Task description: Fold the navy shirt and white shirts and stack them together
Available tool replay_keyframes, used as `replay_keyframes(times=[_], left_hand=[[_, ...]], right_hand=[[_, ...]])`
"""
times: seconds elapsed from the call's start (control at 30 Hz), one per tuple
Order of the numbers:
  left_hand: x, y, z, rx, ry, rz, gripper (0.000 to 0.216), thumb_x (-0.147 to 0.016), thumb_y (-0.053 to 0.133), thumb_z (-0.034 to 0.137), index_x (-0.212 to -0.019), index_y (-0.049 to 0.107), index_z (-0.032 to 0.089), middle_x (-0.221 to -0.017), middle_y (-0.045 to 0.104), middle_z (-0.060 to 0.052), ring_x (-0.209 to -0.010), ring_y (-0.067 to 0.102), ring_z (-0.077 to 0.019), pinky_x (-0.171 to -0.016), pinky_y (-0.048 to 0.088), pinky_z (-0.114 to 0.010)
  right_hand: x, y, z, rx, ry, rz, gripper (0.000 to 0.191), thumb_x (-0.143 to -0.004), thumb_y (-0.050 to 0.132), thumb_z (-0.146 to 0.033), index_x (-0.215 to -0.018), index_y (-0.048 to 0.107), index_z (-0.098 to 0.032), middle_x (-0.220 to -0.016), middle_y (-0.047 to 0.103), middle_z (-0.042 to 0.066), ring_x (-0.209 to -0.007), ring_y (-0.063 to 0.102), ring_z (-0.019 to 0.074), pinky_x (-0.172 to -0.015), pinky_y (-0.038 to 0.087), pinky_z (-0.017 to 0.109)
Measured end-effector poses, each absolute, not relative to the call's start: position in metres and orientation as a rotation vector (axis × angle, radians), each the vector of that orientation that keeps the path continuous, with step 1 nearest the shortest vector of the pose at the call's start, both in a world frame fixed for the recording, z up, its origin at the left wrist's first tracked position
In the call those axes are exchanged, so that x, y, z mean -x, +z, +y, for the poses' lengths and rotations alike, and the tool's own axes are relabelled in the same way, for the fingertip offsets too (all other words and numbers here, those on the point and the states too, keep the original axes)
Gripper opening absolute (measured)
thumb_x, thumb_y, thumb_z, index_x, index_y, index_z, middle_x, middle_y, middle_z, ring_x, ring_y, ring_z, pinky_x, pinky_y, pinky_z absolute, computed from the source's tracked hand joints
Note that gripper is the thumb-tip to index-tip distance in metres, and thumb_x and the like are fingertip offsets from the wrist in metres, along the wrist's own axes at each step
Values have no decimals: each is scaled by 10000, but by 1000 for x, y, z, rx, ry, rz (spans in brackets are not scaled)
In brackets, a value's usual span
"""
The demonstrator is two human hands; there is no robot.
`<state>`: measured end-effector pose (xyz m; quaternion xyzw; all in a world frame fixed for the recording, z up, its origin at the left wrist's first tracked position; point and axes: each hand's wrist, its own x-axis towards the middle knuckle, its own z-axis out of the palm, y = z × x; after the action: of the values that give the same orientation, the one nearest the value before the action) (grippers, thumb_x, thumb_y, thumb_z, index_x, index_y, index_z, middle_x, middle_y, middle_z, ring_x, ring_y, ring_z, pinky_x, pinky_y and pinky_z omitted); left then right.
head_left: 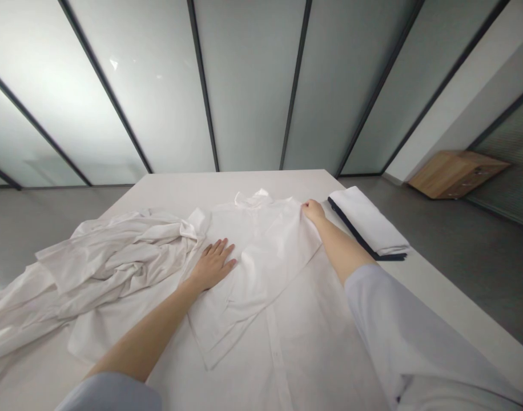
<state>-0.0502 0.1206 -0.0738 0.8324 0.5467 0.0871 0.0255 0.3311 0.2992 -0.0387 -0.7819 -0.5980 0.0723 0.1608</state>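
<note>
A white button-up shirt [321, 319] lies spread on the table in front of me, its collar [253, 198] toward the far side. One sleeve [248, 285] is laid diagonally across the shirt's body. My left hand [213, 265] rests flat on the shirt's left part, fingers spread. At the far right shoulder, my right hand [313, 211] has its fingers closed on the shirt's edge. The fingertips of that hand are partly hidden.
Crumpled white garments [124, 257] are heaped on the left of the white table [287, 178]. A folded white cloth [368, 220] lies over a dark folded piece [359, 237] at the right edge. A wooden cabinet [454, 174] stands on the floor beyond. Frosted glass panels [248, 85] rise behind.
</note>
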Motion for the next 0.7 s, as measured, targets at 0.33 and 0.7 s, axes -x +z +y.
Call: replay_keyframes(times=[0.33,0.7], left_hand=[[48,-71,122,-2563,237,1713,549,-950,365,504,-1417,463,234,-1546,344,-97,-1429,302,-278,-1150,257,-471],[48,-69,134,-2588,109,1761,619,-951,325,544,-1470,389,214,-1565,291,-115,-1441,268,-293,-1144,265,-477]], right_hand=[[-326,-36,274,2405,183,-1860,387,-896,499,-388,-1150,670,-151,-1160,669,180,-1085,623,300,-817,470,345],[-320,-26,259,2294,-4,-1787,403,-964,376,-366,-1204,598,-130,-1187,641,189,-1098,590,292,-876,434,378]])
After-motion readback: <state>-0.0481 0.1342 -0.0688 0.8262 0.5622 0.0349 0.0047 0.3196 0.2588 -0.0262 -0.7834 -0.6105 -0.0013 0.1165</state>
